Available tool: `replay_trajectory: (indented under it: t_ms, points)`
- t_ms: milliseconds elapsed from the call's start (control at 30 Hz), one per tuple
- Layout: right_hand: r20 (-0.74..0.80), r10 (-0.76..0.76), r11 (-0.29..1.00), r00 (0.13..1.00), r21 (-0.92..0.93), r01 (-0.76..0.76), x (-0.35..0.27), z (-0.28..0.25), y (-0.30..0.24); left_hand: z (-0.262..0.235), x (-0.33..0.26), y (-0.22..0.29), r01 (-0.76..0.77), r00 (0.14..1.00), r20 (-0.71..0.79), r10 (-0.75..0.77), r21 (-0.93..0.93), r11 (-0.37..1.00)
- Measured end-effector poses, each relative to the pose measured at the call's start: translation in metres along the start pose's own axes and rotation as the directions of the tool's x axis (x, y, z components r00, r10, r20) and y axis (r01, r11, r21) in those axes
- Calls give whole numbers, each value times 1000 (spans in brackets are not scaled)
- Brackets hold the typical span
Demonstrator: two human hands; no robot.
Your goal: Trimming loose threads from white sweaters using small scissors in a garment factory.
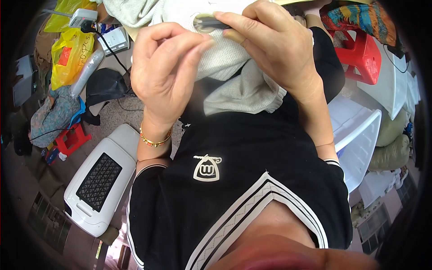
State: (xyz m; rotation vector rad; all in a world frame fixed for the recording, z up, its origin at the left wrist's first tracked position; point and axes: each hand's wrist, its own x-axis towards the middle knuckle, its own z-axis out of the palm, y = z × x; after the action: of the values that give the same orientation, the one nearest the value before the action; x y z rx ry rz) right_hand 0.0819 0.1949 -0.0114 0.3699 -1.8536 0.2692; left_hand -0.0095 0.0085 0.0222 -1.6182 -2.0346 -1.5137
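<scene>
Both of my hands are raised close together over a cream knitted garment (245,92), which hangs over my lap from the surface in front. My right hand (276,42) grips a small dark tool (212,23) between thumb and fingers; its rounded end points left, and its exact kind is not clear. My left hand (166,67) is closed in a pinch, thumb against fingertip, just below and left of the tool's end. Anything fine between those fingertips is too small to make out.
On the left are yellow plastic bags (69,58), a white power socket block (83,19) with a black cable and a white appliance (101,180). A red stool (360,56) and a clear plastic bin (360,144) stand on the right.
</scene>
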Motion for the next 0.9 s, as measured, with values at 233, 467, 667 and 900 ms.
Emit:
replay_trajectory:
  t_ms: [233,467,667,900]
  points:
    - [412,649,691,640,32,-722,48,-32,-40,-2,11,-24,102,993,-61,-97,80,992]
    - [464,528,830,712,-105,-547,29,-18,-37,-9,23,-29,320,915,305,-263,-155,934]
    - [321,512,843,797,-12,-537,6,-9,-29,-9,34,-34,301,896,367,-252,-81,950]
    - [306,640,732,705,35,-680,10,-15,-30,8,22,-26,107,993,56,-107,-11,994]
